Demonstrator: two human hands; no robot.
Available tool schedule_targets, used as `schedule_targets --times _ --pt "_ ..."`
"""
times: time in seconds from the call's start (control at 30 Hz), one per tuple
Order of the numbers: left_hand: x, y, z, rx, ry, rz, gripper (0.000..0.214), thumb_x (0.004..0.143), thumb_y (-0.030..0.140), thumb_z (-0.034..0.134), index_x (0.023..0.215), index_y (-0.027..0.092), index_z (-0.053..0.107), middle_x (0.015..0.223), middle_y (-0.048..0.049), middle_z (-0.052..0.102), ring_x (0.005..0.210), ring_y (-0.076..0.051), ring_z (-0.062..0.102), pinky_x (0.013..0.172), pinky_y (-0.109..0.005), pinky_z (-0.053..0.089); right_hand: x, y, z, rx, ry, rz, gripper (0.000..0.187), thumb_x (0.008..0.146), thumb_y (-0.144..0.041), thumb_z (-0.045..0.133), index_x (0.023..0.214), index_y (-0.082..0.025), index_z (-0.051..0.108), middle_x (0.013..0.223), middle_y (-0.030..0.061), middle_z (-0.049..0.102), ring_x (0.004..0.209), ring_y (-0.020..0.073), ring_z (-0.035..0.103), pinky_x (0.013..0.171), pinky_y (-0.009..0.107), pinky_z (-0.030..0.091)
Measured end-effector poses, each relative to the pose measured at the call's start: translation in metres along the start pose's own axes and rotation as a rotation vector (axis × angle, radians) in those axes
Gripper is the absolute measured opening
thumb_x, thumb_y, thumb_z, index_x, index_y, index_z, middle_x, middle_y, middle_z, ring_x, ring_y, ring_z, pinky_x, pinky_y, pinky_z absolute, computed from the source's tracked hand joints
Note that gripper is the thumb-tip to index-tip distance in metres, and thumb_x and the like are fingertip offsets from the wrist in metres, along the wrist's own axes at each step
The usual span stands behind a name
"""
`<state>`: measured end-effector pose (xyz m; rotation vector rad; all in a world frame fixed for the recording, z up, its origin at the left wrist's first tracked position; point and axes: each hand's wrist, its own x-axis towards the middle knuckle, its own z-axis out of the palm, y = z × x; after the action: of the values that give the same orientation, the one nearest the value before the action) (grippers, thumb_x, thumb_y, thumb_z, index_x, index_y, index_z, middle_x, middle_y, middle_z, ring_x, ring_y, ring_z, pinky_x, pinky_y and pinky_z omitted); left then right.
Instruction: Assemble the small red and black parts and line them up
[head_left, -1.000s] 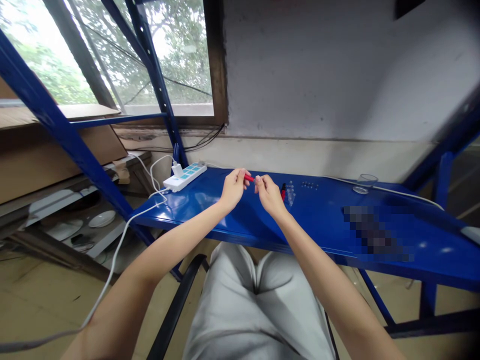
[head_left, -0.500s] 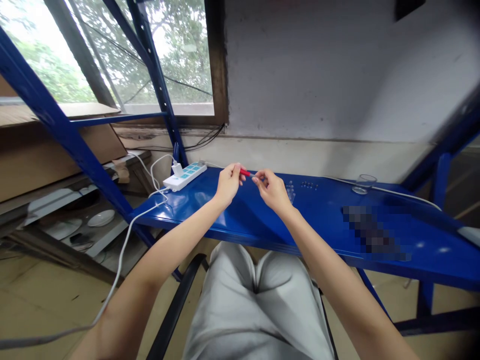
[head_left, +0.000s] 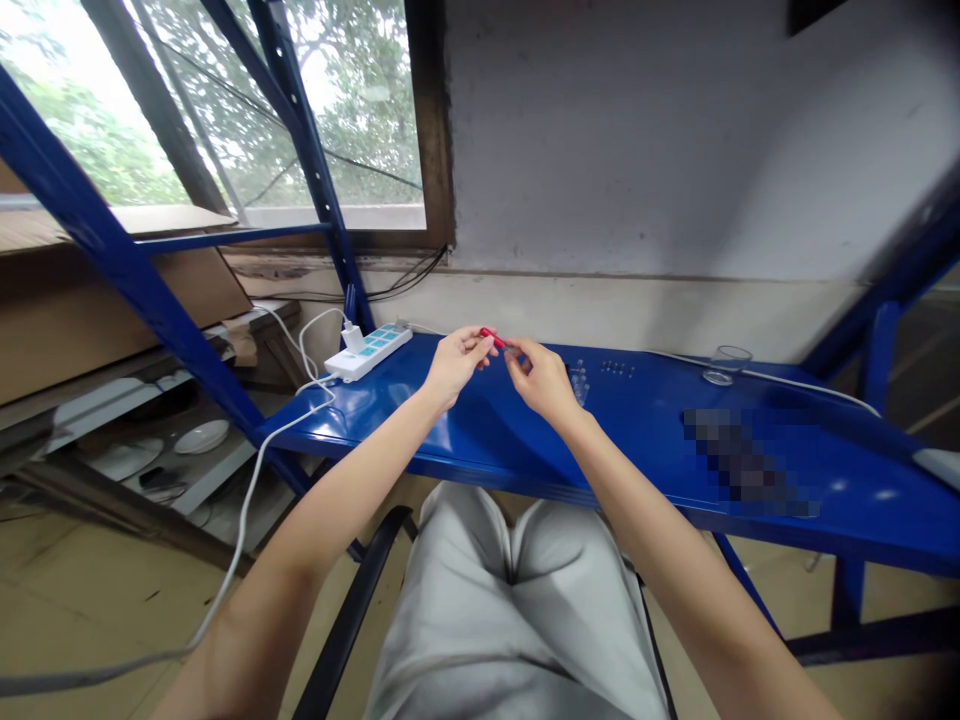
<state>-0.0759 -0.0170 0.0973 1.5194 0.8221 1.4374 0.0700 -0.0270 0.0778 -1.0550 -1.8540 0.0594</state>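
Over the blue table (head_left: 480, 440), my left hand (head_left: 457, 362) pinches a slim red rod (head_left: 491, 338) between thumb and fingers. My right hand (head_left: 541, 380) is closed at the rod's right end, on a small greyish piece too small to make out. The two hands are a short way apart, joined by the rod between them. Beside my right hand lie small clear pieces (head_left: 580, 384) in a cluster. Farther right, several tiny dark pieces (head_left: 619, 369) lie in rows on the table.
A white power strip (head_left: 369, 353) with a plug and cable stands at the table's left end. A clear glass cup (head_left: 726, 366) is at the back right. A blurred-out dark object (head_left: 750, 465) lies at the right. Blue rack posts (head_left: 315, 150) rise at the left.
The red rod's left end has tilted up, and its right end points down more toward my right hand. The left-hand fingers have shifted on it. Both hands stay in nearly the same place.
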Motion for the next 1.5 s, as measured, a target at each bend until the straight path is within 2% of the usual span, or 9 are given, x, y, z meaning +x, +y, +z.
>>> schedule_targets --times 0.17,0.33,0.5,0.67,0.83,0.97,1.23,1.37,1.5 --pt "0.002 0.002 -0.005 0.087 0.102 -0.016 0.022 0.071 0.031 0.065 0.081 0.012 0.061 0.061 -0.0006 0.061 0.049 -0.005 0.048 0.049 -0.019 0.036 0.002 0.004 -0.002 -0.064 -0.110 0.090 0.023 0.080 -0.023 0.048 0.097 -0.018 0.063 0.090 0.0066 0.066 0.074 0.0155 0.058 0.071 0.029 0.044" --pt "0.006 0.006 -0.006 0.143 0.235 0.000 0.024 0.069 0.035 0.066 0.075 0.013 0.061 0.066 -0.0028 0.064 0.053 -0.007 0.051 0.052 -0.019 0.039 0.008 0.016 -0.023 -0.096 -0.056 0.228 0.018 0.074 -0.024 0.057 0.086 -0.014 0.067 0.083 0.0074 0.063 0.073 0.0156 0.058 0.073 0.030 0.044" --pt "0.009 -0.016 0.015 0.249 0.005 -0.084 0.023 0.062 0.031 0.072 0.072 0.012 0.064 0.067 -0.0048 0.066 0.059 -0.010 0.056 0.060 -0.023 0.044 0.003 0.038 -0.055 0.043 -0.079 0.432 0.024 0.071 -0.029 0.059 0.086 -0.012 0.066 0.070 0.0050 0.064 0.064 0.0138 0.057 0.065 0.027 0.045" --pt "0.009 -0.057 0.054 0.430 -0.169 -0.103 0.020 0.061 0.027 0.072 0.073 0.012 0.067 0.069 -0.0063 0.067 0.066 -0.014 0.061 0.066 -0.027 0.046 -0.020 0.069 -0.072 0.052 -0.237 0.602 0.015 0.068 -0.023 0.061 0.077 -0.012 0.065 0.065 0.0059 0.066 0.054 0.0118 0.057 0.056 0.023 0.044" --pt "0.005 -0.086 0.092 0.575 -0.156 -0.139 0.020 0.063 0.031 0.072 0.072 0.014 0.068 0.071 -0.0052 0.067 0.068 -0.015 0.061 0.065 -0.027 0.045 -0.041 0.087 -0.064 -0.080 -0.345 0.714 0.009 0.067 -0.020 0.061 0.070 -0.014 0.065 0.065 0.0054 0.068 0.051 0.0112 0.057 0.052 0.020 0.042" --pt "0.000 -0.099 0.107 0.685 -0.117 -0.179 0.017 0.065 0.033 0.070 0.073 0.017 0.067 0.074 -0.0036 0.068 0.074 -0.017 0.061 0.069 -0.028 0.043 -0.052 0.093 -0.053 -0.247 -0.349 0.719 0.011 0.068 -0.026 0.061 0.070 -0.017 0.066 0.066 0.0048 0.068 0.063 0.0147 0.062 0.055 0.021 0.040" --pt "-0.004 -0.110 0.109 0.923 -0.125 -0.142 0.021 0.069 0.038 0.068 0.064 0.019 0.063 0.075 -0.0024 0.065 0.080 -0.020 0.058 0.078 -0.035 0.037 -0.064 0.099 -0.042 -0.404 -0.299 0.755 0.020 0.070 -0.036 0.060 0.079 -0.020 0.068 0.084 0.0082 0.069 0.081 0.0205 0.063 0.060 0.024 0.040" --pt "-0.009 -0.107 0.106 0.974 -0.129 -0.098 0.024 0.067 0.039 0.070 0.080 0.019 0.063 0.084 -0.0040 0.064 0.090 -0.023 0.055 0.078 -0.035 0.035 -0.065 0.099 -0.042 -0.422 -0.308 0.756 0.022 0.071 -0.038 0.061 0.082 -0.020 0.068 0.087 0.0074 0.069 0.083 0.0198 0.063 0.062 0.024 0.041" --pt "-0.017 -0.102 0.101 1.027 -0.125 0.098 0.029 0.074 0.034 0.065 0.099 0.021 0.058 0.094 -0.0044 0.062 0.095 -0.021 0.052 0.080 -0.035 0.033 -0.064 0.099 -0.043 -0.418 -0.315 0.765 0.023 0.070 -0.038 0.062 0.083 -0.020 0.068 0.088 0.0071 0.069 0.084 0.0196 0.063 0.062 0.024 0.041"
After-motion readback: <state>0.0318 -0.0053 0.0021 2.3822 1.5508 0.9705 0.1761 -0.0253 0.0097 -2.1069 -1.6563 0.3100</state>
